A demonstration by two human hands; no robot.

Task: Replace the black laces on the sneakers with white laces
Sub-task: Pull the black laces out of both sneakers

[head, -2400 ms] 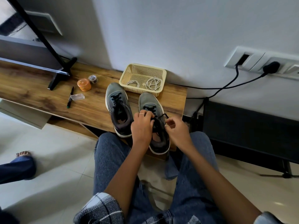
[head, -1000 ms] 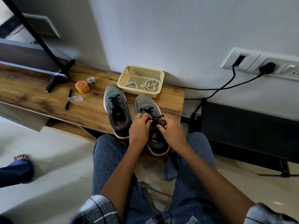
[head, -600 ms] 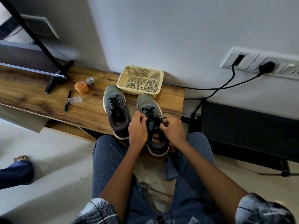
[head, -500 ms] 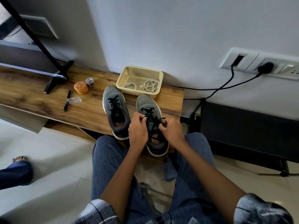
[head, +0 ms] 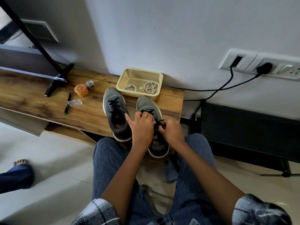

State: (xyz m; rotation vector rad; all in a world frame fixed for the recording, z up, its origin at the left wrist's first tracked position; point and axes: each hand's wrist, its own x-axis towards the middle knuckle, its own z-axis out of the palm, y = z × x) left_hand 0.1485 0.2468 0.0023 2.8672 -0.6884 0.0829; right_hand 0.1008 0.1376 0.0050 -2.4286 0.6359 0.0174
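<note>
Two grey sneakers with black laces stand side by side on the wooden bench (head: 40, 101). The left sneaker (head: 116, 111) is untouched, its lace (head: 113, 103) still threaded. Both hands work over the right sneaker (head: 151, 109). My left hand (head: 142, 127) lies across its tongue, one finger sticking out to the left, the others curled at the black lace (head: 159, 123). My right hand (head: 172, 132) pinches that same lace from the right side. Two coiled white laces (head: 150, 86) lie in the cream plastic basket (head: 159, 77) behind the shoes.
Left on the bench lie a black marker (head: 67, 103), a small clear box (head: 75, 102), an orange jar (head: 81, 90) and a small tin (head: 90, 84). A black stand foot (head: 55, 83) rests at far left. Cables (head: 227, 85) run from wall sockets. Another person's foot (head: 20, 163) is on the floor.
My hands stayed on the right sneaker's black lace, shifting from its sides to meet over the tongue. The left hand's finger now sticks out towards the left sneaker.
</note>
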